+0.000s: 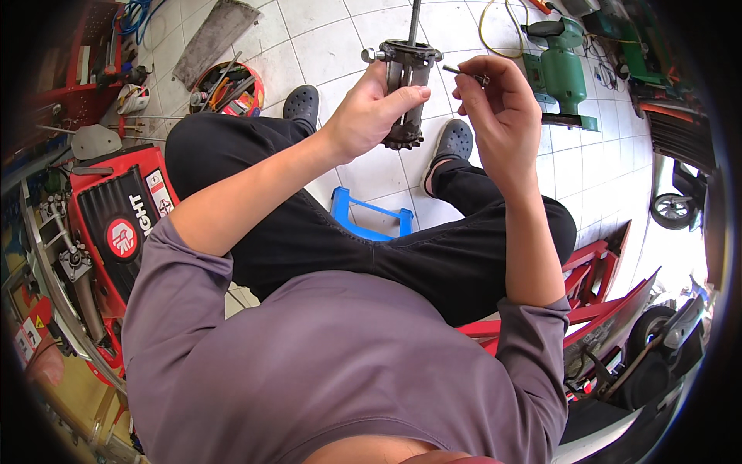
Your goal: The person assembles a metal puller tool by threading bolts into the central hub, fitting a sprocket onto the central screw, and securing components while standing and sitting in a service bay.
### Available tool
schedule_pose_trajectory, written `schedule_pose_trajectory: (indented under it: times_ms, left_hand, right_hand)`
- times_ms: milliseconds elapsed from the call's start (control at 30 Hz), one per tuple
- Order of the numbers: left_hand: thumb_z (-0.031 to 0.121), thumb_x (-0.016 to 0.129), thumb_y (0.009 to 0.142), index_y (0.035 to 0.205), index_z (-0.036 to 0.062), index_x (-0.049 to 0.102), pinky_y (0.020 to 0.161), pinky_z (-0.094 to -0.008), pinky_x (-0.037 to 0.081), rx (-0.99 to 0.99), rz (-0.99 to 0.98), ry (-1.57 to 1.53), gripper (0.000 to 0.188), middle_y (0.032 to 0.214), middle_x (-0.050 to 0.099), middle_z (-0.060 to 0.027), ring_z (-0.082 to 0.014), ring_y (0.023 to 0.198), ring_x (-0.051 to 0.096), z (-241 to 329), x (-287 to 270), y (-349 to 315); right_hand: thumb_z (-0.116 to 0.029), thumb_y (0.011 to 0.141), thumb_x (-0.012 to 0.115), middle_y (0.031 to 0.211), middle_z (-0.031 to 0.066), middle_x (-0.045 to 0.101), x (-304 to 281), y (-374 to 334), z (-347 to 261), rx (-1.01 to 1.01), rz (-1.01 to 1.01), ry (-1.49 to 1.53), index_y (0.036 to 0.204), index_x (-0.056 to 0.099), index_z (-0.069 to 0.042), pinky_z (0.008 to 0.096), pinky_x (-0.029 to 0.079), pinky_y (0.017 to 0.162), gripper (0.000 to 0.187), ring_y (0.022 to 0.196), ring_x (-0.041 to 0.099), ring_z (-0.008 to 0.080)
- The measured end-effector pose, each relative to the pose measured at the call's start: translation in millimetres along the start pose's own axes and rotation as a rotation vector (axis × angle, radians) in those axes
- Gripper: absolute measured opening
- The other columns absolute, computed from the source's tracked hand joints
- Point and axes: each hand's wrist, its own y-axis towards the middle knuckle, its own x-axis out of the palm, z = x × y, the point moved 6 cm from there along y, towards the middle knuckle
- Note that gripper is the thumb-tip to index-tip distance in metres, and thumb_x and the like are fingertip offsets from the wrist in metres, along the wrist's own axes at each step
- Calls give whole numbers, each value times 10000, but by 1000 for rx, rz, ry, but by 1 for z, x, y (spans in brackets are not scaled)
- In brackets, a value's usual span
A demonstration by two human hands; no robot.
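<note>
- The left hand wraps closed around a dark metal cage, out beyond the knees; its long axis runs away from the body, with a rod rising from the flanged far end.
- The right hand pinches a slim metal pin between thumb and fingertips, other fingers loosely curled; what else it may hold is unclear.
- The pin lies roughly crosswise to the cage, its free end pointing left, just beside the flange's right side; the depth gap cannot be told.
- Below is a white tiled floor, with a blue stool between the legs, a red tool bowl to the left and a green bench grinder to the right.
</note>
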Motion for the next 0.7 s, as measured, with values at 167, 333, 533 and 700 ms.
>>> schedule_pose_trajectory:
  times_ms: [167, 333, 533, 700]
  left_hand:
    - [222, 613, 896, 956, 63, 517, 551, -226, 404, 78, -23, 49, 195, 724, 515, 24, -43, 615, 457, 7, 7, -1]
    - [231, 641, 891, 1038, 65, 484, 557, -226, 396, 104, 9, 183, 271, 748, 503, 23, -47, 618, 438, 4, 4, -3]
    - [210, 676, 876, 1186, 56, 417, 582, -222, 415, 171, -2, 231, 432, 818, 523, -4, -58, 659, 478, 13, 7, -9]
    - [240, 703, 857, 1208, 7, 389, 665, -256, 468, 250, 5, 139, 526, 993, 581, -93, -102, 773, 581, 24, 13, -17]
  right_hand:
    - [-45, 834, 660, 875, 53, 671, 4, -1, -1, -26, 5, -50, 950, 629, -14, 229, 490, 613, 123, 694, 610, 103]
    - [-33, 815, 673, 865, 72, 674, 1, -3, -17, -239, 58, -226, 932, 634, -20, 252, 505, 603, 125, 689, 627, 149]
    - [-47, 793, 712, 818, 64, 658, 3, -7, -32, -401, 56, -312, 875, 617, -29, 257, 497, 571, 127, 638, 614, 168]
    - [-101, 750, 779, 775, 60, 644, -2, -16, -27, -387, 164, -233, 850, 588, -39, 255, 482, 548, 224, 596, 597, 164]
